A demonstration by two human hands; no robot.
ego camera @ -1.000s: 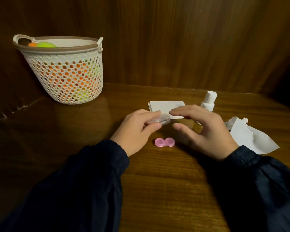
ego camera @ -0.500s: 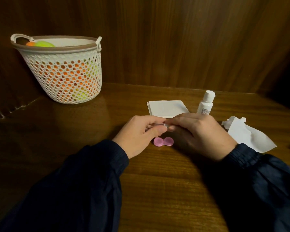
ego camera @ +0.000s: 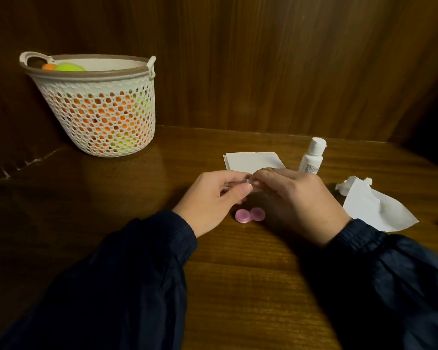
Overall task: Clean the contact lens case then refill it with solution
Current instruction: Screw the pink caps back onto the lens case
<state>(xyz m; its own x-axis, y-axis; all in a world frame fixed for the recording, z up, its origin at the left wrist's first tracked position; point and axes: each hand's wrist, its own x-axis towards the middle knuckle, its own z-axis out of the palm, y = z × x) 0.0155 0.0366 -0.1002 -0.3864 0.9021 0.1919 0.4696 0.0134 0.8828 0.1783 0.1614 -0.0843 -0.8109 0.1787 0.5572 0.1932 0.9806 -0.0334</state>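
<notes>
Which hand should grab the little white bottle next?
Probably the right hand: the bottle stands just beyond it, while the left hand is farther away. Both hands pinch a small clear piece, so the right must let go first.

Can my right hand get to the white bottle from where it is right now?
Probably yes: the bottle stands just beyond the right hand with nothing between, though that hand pinches a small clear piece.

Dim warm light, glare on table (ego camera: pixel 142 178), dark corners, wide-angle bending edges
</notes>
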